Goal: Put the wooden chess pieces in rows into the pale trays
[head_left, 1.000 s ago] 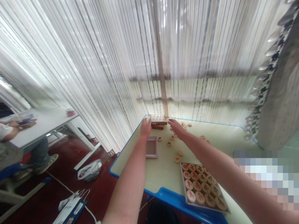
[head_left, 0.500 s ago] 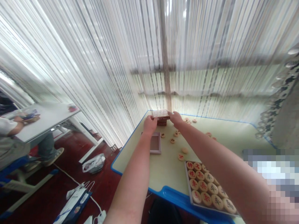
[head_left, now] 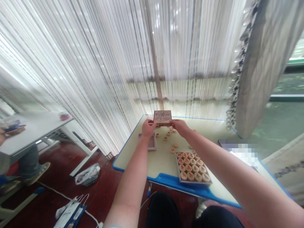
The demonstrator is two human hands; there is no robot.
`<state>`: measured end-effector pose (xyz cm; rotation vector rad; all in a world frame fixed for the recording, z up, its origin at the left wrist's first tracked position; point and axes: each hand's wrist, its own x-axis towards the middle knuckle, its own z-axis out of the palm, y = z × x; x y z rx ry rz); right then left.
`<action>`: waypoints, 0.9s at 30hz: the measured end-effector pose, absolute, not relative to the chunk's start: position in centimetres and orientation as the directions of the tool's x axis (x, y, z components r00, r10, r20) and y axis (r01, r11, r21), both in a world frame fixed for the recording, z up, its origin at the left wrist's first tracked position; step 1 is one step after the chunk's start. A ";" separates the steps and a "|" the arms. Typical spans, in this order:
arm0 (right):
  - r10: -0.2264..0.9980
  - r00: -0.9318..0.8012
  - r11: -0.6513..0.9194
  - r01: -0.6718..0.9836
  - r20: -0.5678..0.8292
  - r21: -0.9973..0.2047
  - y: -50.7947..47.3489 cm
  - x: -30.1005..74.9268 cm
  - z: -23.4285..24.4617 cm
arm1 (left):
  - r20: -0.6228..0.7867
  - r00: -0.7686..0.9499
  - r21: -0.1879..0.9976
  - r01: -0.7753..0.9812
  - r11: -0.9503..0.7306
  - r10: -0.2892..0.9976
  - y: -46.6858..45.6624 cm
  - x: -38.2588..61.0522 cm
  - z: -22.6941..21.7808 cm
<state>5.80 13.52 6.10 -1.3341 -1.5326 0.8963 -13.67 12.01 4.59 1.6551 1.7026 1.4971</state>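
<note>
Both hands on one box; step in hand looks like a two-handed lift or carry. We have the printed box (head_left: 162, 115) near the far-left corner of the worktop (head_left: 163, 163), its decorated face tipped toward us. Left hand (head_left: 148, 127) grips its left end, right hand (head_left: 180, 125) its lower right corner; neither is free. We can't tell whether the box's lower edge is clear of the worktop.

Another pale box (head_left: 150, 117) sits by the far-left corner, mostly hidden behind the left hand. Shallow tray (head_left: 152, 143) lies toward the left edge, partly behind our left forearm. Loose discs (head_left: 172, 150) are scattered between it and our right forearm. Filled tray (head_left: 178, 167) of character discs is at the near edge, apart from both hands.

We judge the next move calls for even pressure at both ends, keeping the box above the loose discs.
</note>
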 end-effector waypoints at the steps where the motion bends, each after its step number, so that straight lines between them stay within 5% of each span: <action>1: 0.989 -0.008 0.140 0.315 0.144 -0.939 12.4 6.6 6.4 | 0.466 -0.224 0.799 0.521 -0.299 0.856 11.3 -13.1 4.7; 5: 0.997 0.044 0.057 0.226 0.069 -0.972 7.0 10.1 7.1 | 0.599 -0.123 0.714 0.531 -0.457 0.791 8.0 -10.3 5.3; 10: 0.999 -0.039 0.008 0.353 -0.006 -0.936 -0.1 13.9 7.2 | 0.663 -0.022 0.677 0.443 -0.588 0.748 2.4 -7.3 4.7; 18: 0.975 0.041 0.174 0.456 0.216 -0.873 -7.8 16.7 5.1 | 0.377 0.066 0.906 0.179 -0.383 0.924 -4.2 -5.3 3.2; 27: 0.943 0.138 0.215 0.444 0.303 -0.870 -12.3 17.1 1.7 | 0.769 0.022 0.524 0.552 -0.649 0.639 -10.4 -2.0 1.9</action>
